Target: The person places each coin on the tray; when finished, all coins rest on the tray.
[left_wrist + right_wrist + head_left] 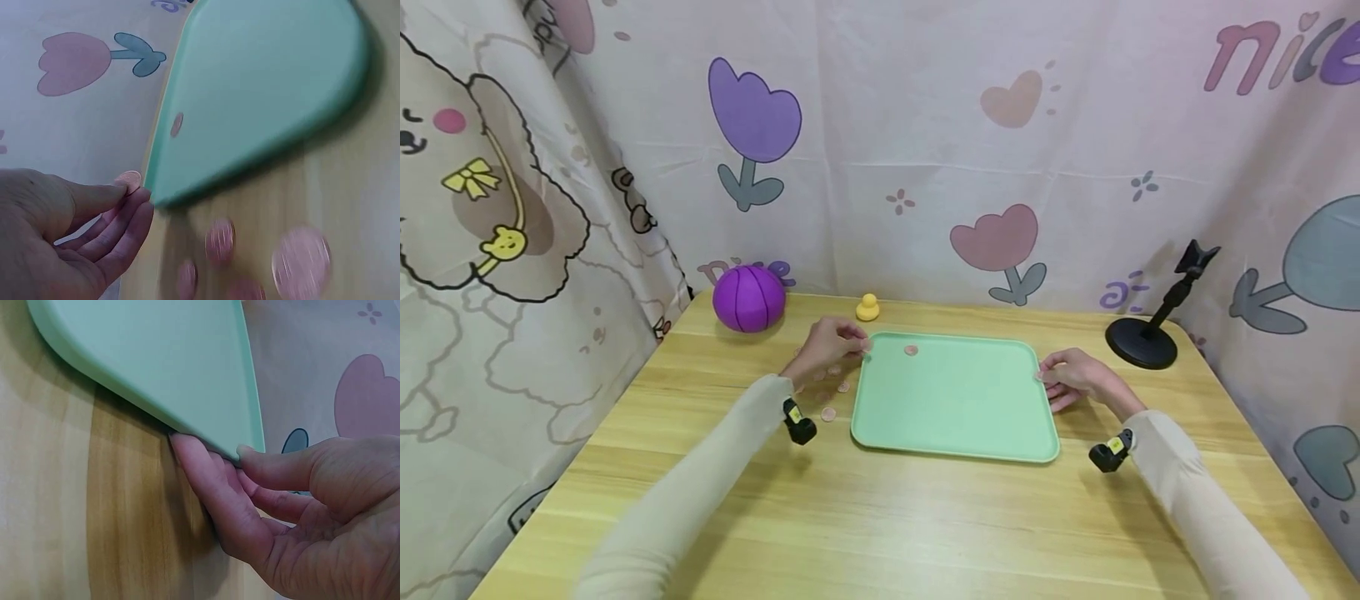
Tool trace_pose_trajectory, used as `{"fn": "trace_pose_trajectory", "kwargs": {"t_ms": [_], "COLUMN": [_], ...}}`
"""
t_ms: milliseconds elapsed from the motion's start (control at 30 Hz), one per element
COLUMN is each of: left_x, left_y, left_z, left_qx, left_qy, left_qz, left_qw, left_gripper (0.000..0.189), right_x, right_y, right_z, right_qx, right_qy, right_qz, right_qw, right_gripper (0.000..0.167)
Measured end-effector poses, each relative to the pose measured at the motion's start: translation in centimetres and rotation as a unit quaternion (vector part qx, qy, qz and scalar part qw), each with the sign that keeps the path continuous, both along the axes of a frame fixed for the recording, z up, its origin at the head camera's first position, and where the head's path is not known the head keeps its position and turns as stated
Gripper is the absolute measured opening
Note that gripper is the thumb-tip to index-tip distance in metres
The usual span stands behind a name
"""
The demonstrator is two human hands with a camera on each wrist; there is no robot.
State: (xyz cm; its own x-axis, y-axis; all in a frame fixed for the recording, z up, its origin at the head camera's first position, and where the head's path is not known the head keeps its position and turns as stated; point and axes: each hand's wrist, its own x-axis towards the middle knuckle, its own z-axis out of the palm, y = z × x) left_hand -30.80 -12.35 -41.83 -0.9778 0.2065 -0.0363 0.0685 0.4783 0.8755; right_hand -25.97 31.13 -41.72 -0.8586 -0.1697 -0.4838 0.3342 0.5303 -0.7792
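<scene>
A copper coin [129,180] is pinched between the thumb and fingers of my left hand [833,343], right at the left rim of a mint-green tray [955,408]. One more coin [912,350] lies on the tray near its far left corner. My right hand [1072,377] grips the tray's right edge, thumb on the rim and fingers beneath it, as the right wrist view shows. Several loose coins [828,414] lie on the table left of the tray, some partly hidden by my left hand and wrist.
A small yellow duck [868,307] stands behind the tray, and a purple ball [749,298] sits at the back left. At the back right is a black stand [1142,342]. Printed curtains [880,167] hang along the wooden table's [910,525] back and sides.
</scene>
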Motion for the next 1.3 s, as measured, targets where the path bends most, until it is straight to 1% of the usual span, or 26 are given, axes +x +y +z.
{"fn": "trace_pose_trajectory", "kwargs": {"t_ms": [67,133,233,300,433,500,567,667,767,833,1067,1200,1300], "left_x": [-0.4,-0.9,-1.4,-1.6,-1.7,-1.8,-1.9,-1.8,-1.7,-1.7,-1.7,-1.8,-1.7], "left_y": [1.2,2.2,3.3,3.9,4.5,4.8,5.1,5.5,5.8,5.9,6.1,6.0,5.7], "left_z": [-0.2,-0.4,-0.8,-1.1,-1.6,-1.8,-1.7,-1.5,-1.3,-1.5,-2.0,-2.0,-1.9], "left_qx": [0.018,0.031,0.028,0.024,-0.004,-0.021,-0.045,-0.074,-0.087,-0.092,-0.117,-0.127,-0.116], "left_qy": [-0.013,-0.016,-0.005,0.002,0.029,0.042,0.05,0.05,0.051,0.057,0.09,0.099,0.095], "left_qz": [0.004,0.0,-0.006,-0.012,-0.015,-0.007,0.006,0.021,0.028,0.027,0.011,0.013,0.01], "left_qw": [0.9997,0.9994,0.9996,0.9996,0.9995,0.9989,0.9977,0.9958,0.9945,0.9938,0.989,0.9869,0.9887], "left_gripper": [0.012,0.013,0.012,0.011,0.01,0.01,0.009,0.009,0.009,0.01,0.013,0.014,0.015], "right_x": [0.0,-0.1,-0.1,-0.2,-0.3,-0.3,-0.4,-0.5,-0.6,-0.5,-0.4,-0.5,-0.6], "right_y": [0.0,0.0,0.0,-0.1,-0.2,-0.2,-0.3,-0.2,-0.2,-0.1,0.1,-0.1,-0.1], "right_z": [0.1,0.2,0.2,0.1,-0.1,-0.1,0.0,0.2,0.2,0.2,0.4,0.3,0.2], "right_qx": [0.007,0.01,0.009,0.004,0.001,0.0,0.002,0.005,0.006,0.005,0.007,0.008,0.01], "right_qy": [-0.001,-0.004,-0.003,-0.004,-0.006,-0.007,-0.008,-0.01,-0.011,-0.012,-0.018,-0.022,-0.021], "right_qz": [0.0,-0.002,-0.002,0.0,0.007,0.009,0.011,0.012,0.012,0.014,0.011,0.007,0.007], "right_qw": [1.0,0.9999,1.0,1.0,1.0,0.9999,0.9999,0.9999,0.9998,0.9998,0.9998,0.9997,0.9997], "right_gripper": [0.028,0.029,0.028,0.026,0.023,0.022,0.021,0.019,0.018,0.019,0.022,0.021,0.02]}}
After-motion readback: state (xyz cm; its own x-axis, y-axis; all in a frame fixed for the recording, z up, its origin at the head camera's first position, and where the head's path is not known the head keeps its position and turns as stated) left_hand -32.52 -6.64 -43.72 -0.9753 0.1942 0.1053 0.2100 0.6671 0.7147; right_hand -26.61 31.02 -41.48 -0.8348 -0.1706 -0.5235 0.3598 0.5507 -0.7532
